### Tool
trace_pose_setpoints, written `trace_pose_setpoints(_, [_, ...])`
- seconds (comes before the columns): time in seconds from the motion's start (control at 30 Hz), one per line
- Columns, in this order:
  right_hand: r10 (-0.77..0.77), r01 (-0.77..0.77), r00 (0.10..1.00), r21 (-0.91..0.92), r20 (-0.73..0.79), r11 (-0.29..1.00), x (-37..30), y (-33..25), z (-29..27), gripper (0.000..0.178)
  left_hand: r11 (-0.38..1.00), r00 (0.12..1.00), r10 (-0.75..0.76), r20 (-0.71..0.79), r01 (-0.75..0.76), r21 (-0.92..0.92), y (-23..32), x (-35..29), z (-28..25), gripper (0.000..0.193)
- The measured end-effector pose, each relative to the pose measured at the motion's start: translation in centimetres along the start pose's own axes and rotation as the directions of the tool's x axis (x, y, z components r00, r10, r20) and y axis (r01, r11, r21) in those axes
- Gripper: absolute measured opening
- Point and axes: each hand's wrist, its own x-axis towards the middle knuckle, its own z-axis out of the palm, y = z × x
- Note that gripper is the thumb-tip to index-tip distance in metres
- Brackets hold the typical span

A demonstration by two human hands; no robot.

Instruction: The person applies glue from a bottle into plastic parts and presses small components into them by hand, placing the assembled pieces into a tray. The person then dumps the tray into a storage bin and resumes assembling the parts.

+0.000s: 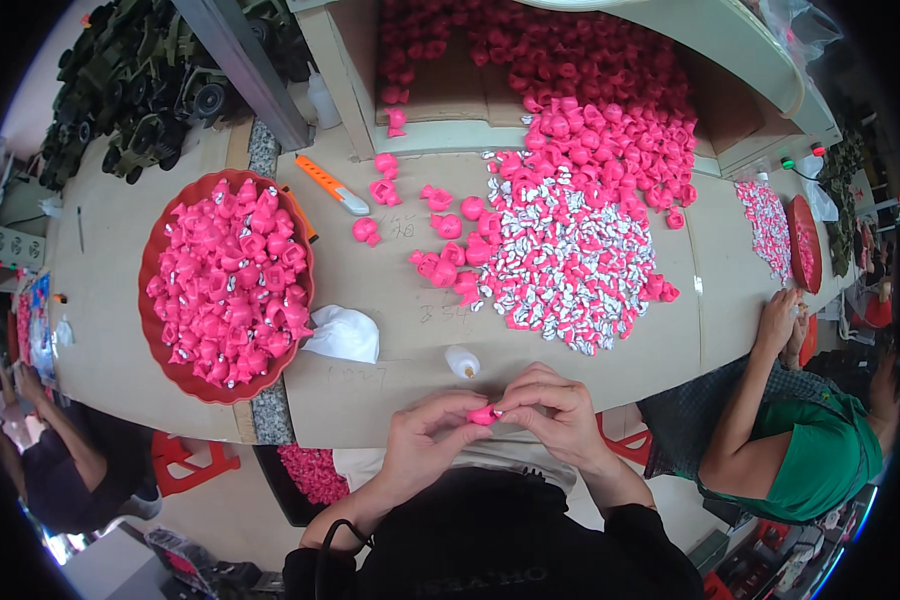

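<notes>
Just beyond the table's near edge, my left hand (429, 436) pinches a small pink plastic figure part (484, 415) between thumb and fingers. My right hand (562, 413) meets it from the other side, thumb and forefinger closed at the part's end; a tiny pale piece may sit there, too small to tell. A white squeeze bottle (461, 361) with a narrow tip lies close beyond both hands. Farther off spreads a heap of small pink-and-white pieces (570, 270), backed by a pile of hollow pink parts (610, 150). Several loose pink parts (437, 266) lie left of the heap.
A scalloped red bowl (149, 300) full of pink figures stands left, beside a white cloth (344, 334). An orange utility knife (330, 184) lies beyond. Dark green toy vehicles (145, 130) crowd the far left. A co-worker in green (810, 450) sits at right, another person at left.
</notes>
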Motion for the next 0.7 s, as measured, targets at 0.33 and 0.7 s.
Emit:
trace_pose_setpoints(0.33, [0.344,-0.323,0.938,0.438,0.033,0.839,-0.6,-0.1,0.3,0.010,0.986,0.997,0.070,0.029,-0.074,0.152,0.4,0.2,-0.2,0.027])
trace_pose_setpoints(0.7, [0.397,-0.428,0.903,0.401,0.162,0.810,-0.6,0.6,0.2,0.010,0.883,0.955,0.287,0.074,-0.293,0.366,-0.1,0.3,0.1,0.035])
